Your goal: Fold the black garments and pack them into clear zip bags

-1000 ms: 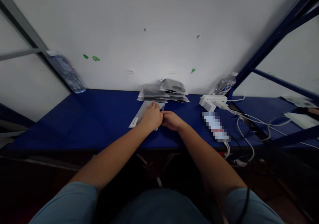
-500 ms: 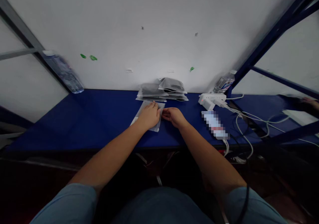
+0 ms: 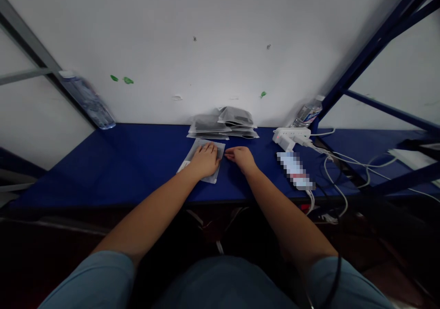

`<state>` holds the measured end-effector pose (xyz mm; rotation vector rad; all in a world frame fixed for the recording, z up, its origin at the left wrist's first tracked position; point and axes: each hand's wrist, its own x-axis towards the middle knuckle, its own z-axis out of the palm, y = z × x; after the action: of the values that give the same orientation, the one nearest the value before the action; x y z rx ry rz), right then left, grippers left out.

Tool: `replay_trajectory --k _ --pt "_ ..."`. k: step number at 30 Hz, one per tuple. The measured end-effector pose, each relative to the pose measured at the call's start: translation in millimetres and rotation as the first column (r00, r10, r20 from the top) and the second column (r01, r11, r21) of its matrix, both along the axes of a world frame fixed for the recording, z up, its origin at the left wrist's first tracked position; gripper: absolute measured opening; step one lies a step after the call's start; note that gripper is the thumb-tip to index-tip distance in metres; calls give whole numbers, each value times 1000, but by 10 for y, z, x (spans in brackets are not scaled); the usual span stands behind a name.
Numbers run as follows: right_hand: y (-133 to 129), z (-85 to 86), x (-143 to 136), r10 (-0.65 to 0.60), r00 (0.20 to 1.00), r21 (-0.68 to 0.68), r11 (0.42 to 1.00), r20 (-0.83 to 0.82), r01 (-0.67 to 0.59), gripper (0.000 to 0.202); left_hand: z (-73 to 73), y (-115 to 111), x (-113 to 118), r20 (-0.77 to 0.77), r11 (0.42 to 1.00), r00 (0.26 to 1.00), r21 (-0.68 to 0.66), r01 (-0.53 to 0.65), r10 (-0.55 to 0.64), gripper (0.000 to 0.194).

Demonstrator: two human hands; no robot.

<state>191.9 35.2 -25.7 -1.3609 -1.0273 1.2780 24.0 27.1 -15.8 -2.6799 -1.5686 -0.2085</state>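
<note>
A frosted, translucent zip bag [image 3: 212, 179] lies flat on the blue table, with a grey content showing through and a white label at its lower left. My left hand [image 3: 205, 160] rests palm down on this bag, fingers stretched and slightly spread, covering much of it. Just past the bag's right edge is my right hand [image 3: 242, 158], its fingers pressed together and the tips pointing toward the bag. Whether those fingertips pinch anything is too small to make out. Behind both hands, several similar frosted bags [image 3: 208, 124] are stacked against the wall.
The blue table [image 3: 103, 171] meets a white wall. A plastic bottle [image 3: 89, 100] stands at the far left, another bottle [image 3: 307, 112] at the back right. A white power strip [image 3: 292, 134], a blurred-out phone [image 3: 295, 170] and trailing white cables [image 3: 333, 180] occupy the right side.
My left hand's fingers have spread flatter over the bag. My right fingertips have drawn slightly away from the bag's right edge. The stacked bags have stayed in place.
</note>
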Motion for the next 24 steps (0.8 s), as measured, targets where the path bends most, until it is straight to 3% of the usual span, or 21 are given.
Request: replay_trajectory --k 3,5,9,12,17,21,24 --pt "-3 -18 27 -53 992 69 997 111 46 22 -71 19 -15 -9 1000 1000 18 26 -25 60" --pt "-33 -14 27 -52 970 161 987 239 13 25 -112 37 -14 4 999 999 22 35 -35 59" --pt "-88 18 16 -59 818 285 950 572 -130 32 -115 76 8 32 1000 999 -12 27 -27 59" --pt "-97 36 19 -54 763 266 951 645 -158 34 -37 102 -49 64 998 998 -47 32 -29 57" --pt "-105 31 14 -77 758 320 930 648 -179 37 23 76 -375 94 996 992 -19 88 -86 61" --pt "-139 21 -40 -50 709 436 818 704 -375 39 -70 33 -518 48 992 991 2 125 -124 64" --pt "-182 27 -82 64 559 307 782 827 -543 48 -109 41 -496 77 989 986 20 149 -150 63"
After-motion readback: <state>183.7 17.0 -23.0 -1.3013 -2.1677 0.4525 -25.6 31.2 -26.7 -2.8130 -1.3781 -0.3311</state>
